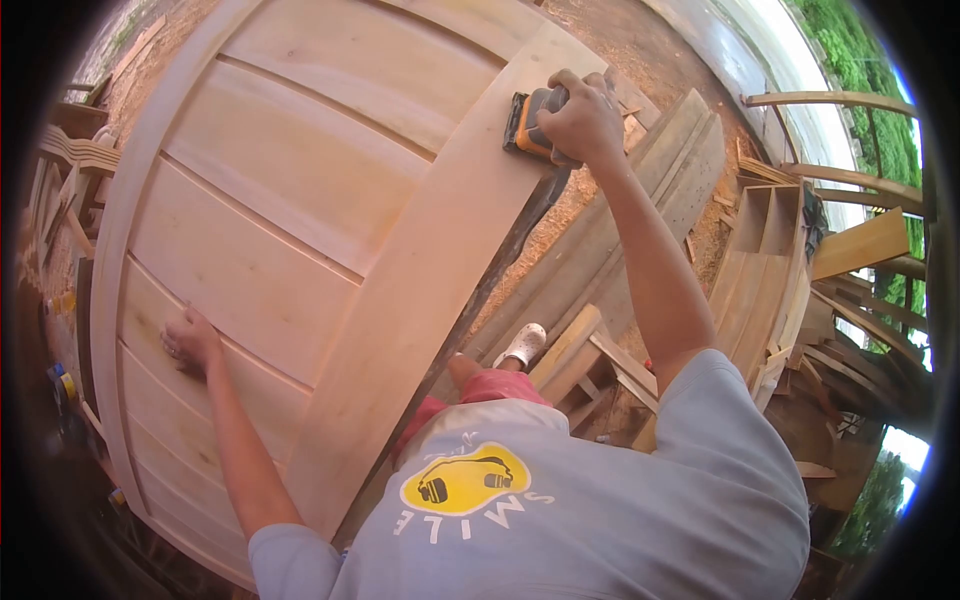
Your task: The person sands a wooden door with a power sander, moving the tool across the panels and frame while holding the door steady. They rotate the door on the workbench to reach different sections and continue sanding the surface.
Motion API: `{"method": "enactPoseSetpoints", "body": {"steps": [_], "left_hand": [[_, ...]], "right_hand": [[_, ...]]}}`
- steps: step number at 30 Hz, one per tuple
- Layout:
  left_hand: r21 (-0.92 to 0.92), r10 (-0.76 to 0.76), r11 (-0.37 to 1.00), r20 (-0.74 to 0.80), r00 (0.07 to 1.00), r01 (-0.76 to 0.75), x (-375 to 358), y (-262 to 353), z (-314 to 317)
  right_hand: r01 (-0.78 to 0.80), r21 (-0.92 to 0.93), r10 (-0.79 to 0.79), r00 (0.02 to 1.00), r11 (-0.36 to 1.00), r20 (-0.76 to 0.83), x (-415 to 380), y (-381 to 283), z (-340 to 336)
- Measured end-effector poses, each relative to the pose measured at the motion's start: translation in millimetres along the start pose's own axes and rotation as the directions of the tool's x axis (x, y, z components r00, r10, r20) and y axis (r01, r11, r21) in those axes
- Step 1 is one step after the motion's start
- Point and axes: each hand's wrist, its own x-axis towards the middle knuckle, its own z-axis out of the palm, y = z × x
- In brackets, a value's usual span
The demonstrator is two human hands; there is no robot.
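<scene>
My right hand (590, 118) is wrapped over a black and orange electric sander (540, 125), which sits on the wide edge board of a large wooden door panel (420, 230). The sander is near the far end of that board. My left hand (192, 338) leans on a slat (250, 372) of the same panel, its fingers bent against the wood, holding nothing. Pale slats with dark grooves between them run across the panel, framed by a curved border (112, 290) on the left.
Long boards (650, 180) lie on the sawdust-covered ground to the right. Beyond them stand a wooden frame (755, 250) and a heap of timber scraps (860, 330). Short wood offcuts (590, 360) lie near my shoe (522, 345). More wooden pieces (75, 160) stand at the left.
</scene>
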Motion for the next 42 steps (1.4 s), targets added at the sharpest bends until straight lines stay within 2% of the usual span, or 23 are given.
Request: {"method": "enactPoseSetpoints", "body": {"steps": [2, 5, 8, 12, 14, 21, 25, 29, 34, 36, 38, 42], "left_hand": [[0.008, 0.001, 1.0, -0.023, 1.0, -0.001, 2.2, -3.6, 9.1], [-0.015, -0.017, 1.0, 0.015, 1.0, 0.017, -6.0, 11.9, -13.1], [0.038, 0.064, 0.997, -0.023, 0.998, -0.064, 14.3, -19.4, 30.4], [0.013, 0.037, 0.999, -0.021, 0.999, -0.037, 2.7, -7.5, 11.6], [0.025, 0.022, 0.999, -0.022, 1.0, -0.021, -3.6, 4.9, -3.1], [0.025, 0.016, 1.0, -0.015, 1.0, -0.015, -0.5, 1.9, 5.8], [0.014, 0.001, 1.0, -0.041, 0.999, -0.001, -4.4, 7.1, 0.2], [0.045, 0.034, 0.998, -0.039, 0.999, -0.032, -3.1, 0.4, 6.4], [0.061, 0.037, 0.997, -0.023, 0.999, -0.036, -6.3, 2.8, -4.4], [0.069, 0.024, 0.997, -0.012, 1.0, -0.023, -8.5, 6.0, -9.6], [0.084, 0.009, 0.996, -0.018, 1.0, -0.007, -9.9, 8.1, -12.4], [0.073, -0.001, 0.997, -0.014, 1.0, 0.002, -9.6, 9.9, -14.4]], "right_hand": [[0.013, 0.007, -0.013, 1.0, 1.0, -0.005, -25.6, -14.8, -0.2], [0.038, 0.05, -0.041, 0.998, 0.998, 0.051, -37.4, -22.3, -4.6], [-0.003, 0.043, 0.002, 1.0, 0.999, 0.017, -8.5, -12.4, 0.1], [-0.071, 0.01, 0.07, 0.997, 0.997, 0.044, 46.1, 6.5, 0.7], [-0.117, 0.011, 0.117, 0.992, 0.993, 0.046, 48.7, 8.4, 1.4], [0.032, 0.015, -0.033, 0.999, 0.999, 0.043, -65.6, -39.7, -4.0], [0.097, 0.078, -0.101, 0.994, 0.992, 0.052, -87.2, -54.1, -1.1], [0.037, 0.078, -0.04, 0.998, 0.996, 0.042, -40.3, -48.3, -0.3], [-0.036, -0.022, 0.036, 0.999, 0.999, 0.011, 55.0, -18.2, 7.0], [-0.035, 0.014, 0.033, 0.995, 0.999, 0.094, 102.8, 7.5, 11.5], [-0.053, -0.06, 0.057, 0.996, 0.997, 0.068, 134.8, 17.8, 6.7], [-0.067, -0.071, 0.073, 0.994, 0.995, 0.079, 184.5, 46.2, 0.6]]}}
